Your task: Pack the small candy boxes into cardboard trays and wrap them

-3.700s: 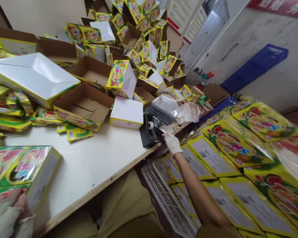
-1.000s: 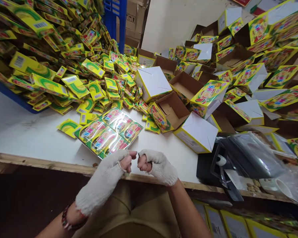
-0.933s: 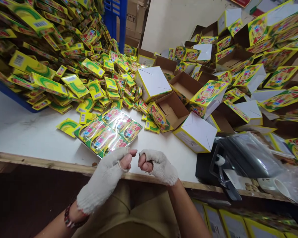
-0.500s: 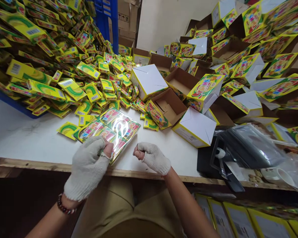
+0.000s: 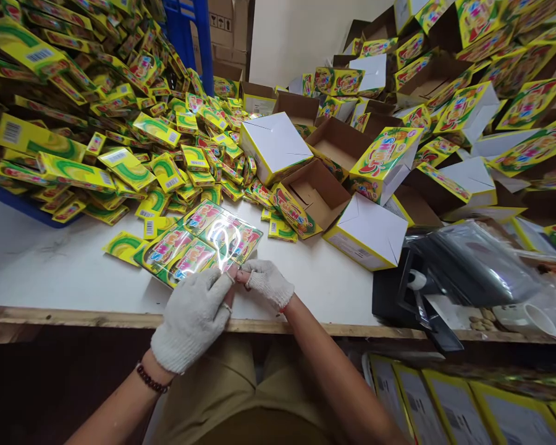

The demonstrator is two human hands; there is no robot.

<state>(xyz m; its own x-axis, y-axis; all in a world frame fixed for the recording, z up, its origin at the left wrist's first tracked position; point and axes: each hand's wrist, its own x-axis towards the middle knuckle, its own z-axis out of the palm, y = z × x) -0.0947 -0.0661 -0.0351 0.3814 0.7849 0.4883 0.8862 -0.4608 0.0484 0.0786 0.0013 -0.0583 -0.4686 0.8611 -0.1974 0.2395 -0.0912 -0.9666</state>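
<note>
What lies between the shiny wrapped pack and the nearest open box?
Small yellow boxes lie on the white tabletop between them, seen in the head view.

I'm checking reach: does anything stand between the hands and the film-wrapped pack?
Nothing visible does: the left hand and right hand are at the near edge of the film-wrapped pack; loose yellow boxes lie beside and beyond it.

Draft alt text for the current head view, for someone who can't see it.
A person's left hand and right hand, in white gloves, are close together at the near edge of a glossy pack on a white table; whether the right hand's grip holds anything is unclear. Beyond lie heaped small yellow boxes at left, jumbled cartons at right.
</note>
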